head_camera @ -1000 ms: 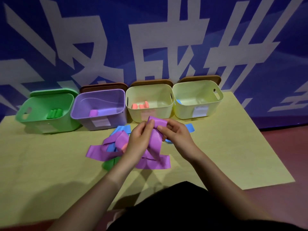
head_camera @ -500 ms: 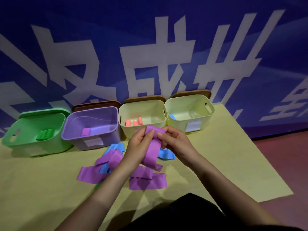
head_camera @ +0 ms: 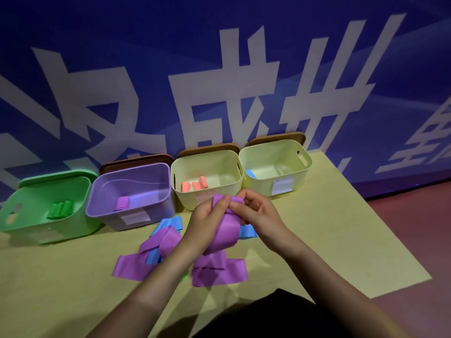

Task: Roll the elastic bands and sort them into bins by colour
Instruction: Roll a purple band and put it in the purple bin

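Wall banner (head_camera: 244, 69): large white Chinese characters on blue, cropped by the frame edges; not read with confidence.
Purple bin (head_camera: 129, 191) label (head_camera: 135, 217): pale sticker on front wall, too blurred to read.
Right yellow bin (head_camera: 275, 164) label (head_camera: 281, 186): pale sticker on front wall, unreadable.

Dim bluish light; soft, wide-angle-bowed edges

head cam | single view | looks forward and down | close over hands | bins and wall beyond
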A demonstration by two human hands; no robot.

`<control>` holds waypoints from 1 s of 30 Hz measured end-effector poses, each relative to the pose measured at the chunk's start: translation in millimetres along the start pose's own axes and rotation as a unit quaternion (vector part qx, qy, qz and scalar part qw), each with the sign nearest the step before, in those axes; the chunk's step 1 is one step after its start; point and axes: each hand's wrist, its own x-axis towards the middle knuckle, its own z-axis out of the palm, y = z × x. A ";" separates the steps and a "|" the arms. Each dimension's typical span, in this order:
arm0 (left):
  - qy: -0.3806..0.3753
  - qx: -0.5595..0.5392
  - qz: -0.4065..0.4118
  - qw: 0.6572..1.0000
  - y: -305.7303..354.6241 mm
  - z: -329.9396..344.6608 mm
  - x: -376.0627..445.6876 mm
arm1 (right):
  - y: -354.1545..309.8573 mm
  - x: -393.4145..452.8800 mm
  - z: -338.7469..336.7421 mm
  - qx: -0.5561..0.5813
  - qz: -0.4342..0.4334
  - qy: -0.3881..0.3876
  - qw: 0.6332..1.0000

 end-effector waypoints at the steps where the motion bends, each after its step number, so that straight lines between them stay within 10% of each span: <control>1: 0.014 0.022 0.007 1.000 -1.0 -1.4 0.7 | 1.1 -0.3 2.4 0.005 0.001 -0.004 1.000; 10: 0.054 -0.045 -0.019 0.997 -10.6 -3.4 -0.2 | 10.4 -1.3 17.4 0.193 0.074 0.002 0.978; 23: 0.025 -0.107 -0.124 0.986 -9.4 6.1 7.0 | 6.7 7.0 -14.9 -0.202 -0.087 0.060 0.974; 30: 0.043 -0.157 -0.140 0.977 -5.7 8.7 3.7 | 4.8 3.2 -18.0 -0.221 -0.121 0.047 0.967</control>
